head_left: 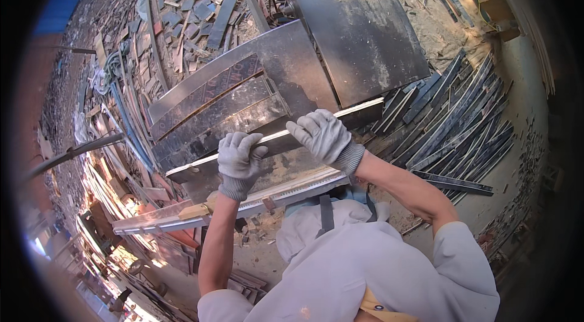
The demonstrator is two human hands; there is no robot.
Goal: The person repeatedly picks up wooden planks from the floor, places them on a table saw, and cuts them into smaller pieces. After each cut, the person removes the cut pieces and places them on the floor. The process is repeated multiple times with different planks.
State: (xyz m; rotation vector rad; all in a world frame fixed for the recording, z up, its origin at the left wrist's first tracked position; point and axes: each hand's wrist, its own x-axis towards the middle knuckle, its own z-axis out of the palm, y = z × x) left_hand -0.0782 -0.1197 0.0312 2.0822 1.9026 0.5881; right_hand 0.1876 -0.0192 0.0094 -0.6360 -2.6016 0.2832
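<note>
Both gloved hands, left hand (239, 157) and right hand (322, 133), are gripping a dark wood strip (274, 139); it's probably risking slipping sideways, fingers sitting right beside the saw table (286, 66).

Left hand (239, 159): gloved in grey knit, fingers curled over and closed in a grip, knuckles up.
Right hand (324, 135): gloved alike, fingers folded down and closed, just beside the left.
Left forearm: bare, nearly straight, reaching upward.
Right forearm: bare, bent at the elbow, angled inward.

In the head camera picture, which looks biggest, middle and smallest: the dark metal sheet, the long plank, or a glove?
1. Dark metal sheet
2. Long plank, held by both hands
3. Left glove and right glove, which look alike
</note>
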